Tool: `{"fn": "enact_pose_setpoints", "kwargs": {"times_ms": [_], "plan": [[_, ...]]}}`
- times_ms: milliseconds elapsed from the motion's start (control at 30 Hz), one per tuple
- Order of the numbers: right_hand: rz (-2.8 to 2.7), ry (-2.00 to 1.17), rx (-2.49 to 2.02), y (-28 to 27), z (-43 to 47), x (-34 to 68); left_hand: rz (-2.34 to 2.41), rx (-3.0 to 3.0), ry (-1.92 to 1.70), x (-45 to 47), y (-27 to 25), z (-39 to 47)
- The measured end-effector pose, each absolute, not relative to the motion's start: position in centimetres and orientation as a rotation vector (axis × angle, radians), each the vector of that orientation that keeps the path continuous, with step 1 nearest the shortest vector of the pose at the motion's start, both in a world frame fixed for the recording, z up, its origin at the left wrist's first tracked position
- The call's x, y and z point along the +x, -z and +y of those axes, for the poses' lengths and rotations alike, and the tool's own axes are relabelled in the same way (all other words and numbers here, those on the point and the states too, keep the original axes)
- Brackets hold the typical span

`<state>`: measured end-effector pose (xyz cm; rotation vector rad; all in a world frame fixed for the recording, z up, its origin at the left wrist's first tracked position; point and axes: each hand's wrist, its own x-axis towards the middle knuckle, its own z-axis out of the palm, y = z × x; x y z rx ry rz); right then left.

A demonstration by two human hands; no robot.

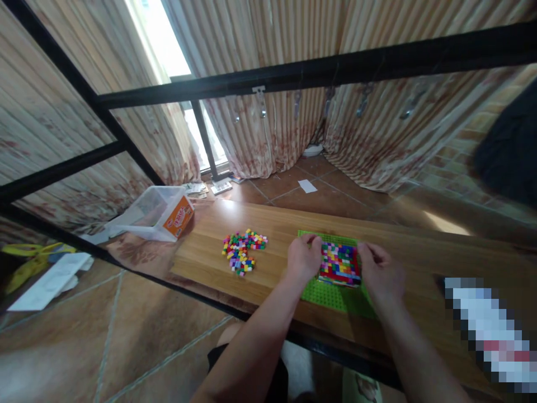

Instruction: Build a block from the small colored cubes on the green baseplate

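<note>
A square build of small multicoloured toy bricks [339, 262], with red along its near and right edges, is over a green studded baseplate [331, 299]. My left hand [302, 257] is at its left edge, thumb and fingers curled in against the far left corner. On the opposite side, my right hand [381, 271] has bent fingers against the right edge. Both hands seem to grip the build from its sides; their undersides and some fingertips are hidden. A pile of loose toy bricks [242, 251] lies to the left of my left hand.
The wooden table [201, 240] carries the bricks and baseplate. At its left end stands a clear plastic bin [157, 210] with an orange label. A pixelated object [490, 330] lies at the right. Black metal bars [285, 81] cross beyond the table, before the curtains [268, 134].
</note>
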<state>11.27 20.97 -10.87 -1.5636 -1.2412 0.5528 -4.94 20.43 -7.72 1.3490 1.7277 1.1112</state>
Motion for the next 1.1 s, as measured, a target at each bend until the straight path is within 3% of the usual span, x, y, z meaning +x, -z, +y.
{"fn": "enact_pose_setpoints", "kwargs": {"times_ms": [200,500,700,1100], "plan": [[-1.464,-0.345,-1.294,8.1,18.3,7.8,1.622,1.140,-1.455,-7.2,6.4,20.7],[-1.987,-0.718,-0.974,9.5,14.9,-0.6,1.419,0.595,-1.886,-13.5,3.7,19.7],[-2.029,-0.798,-1.064,11.6,15.6,-5.3,1.273,0.389,-1.968,-17.0,3.0,18.9],[-2.174,-0.614,-1.260,12.4,16.0,-7.8,1.184,0.311,-1.952,-18.4,2.5,18.3]]}}
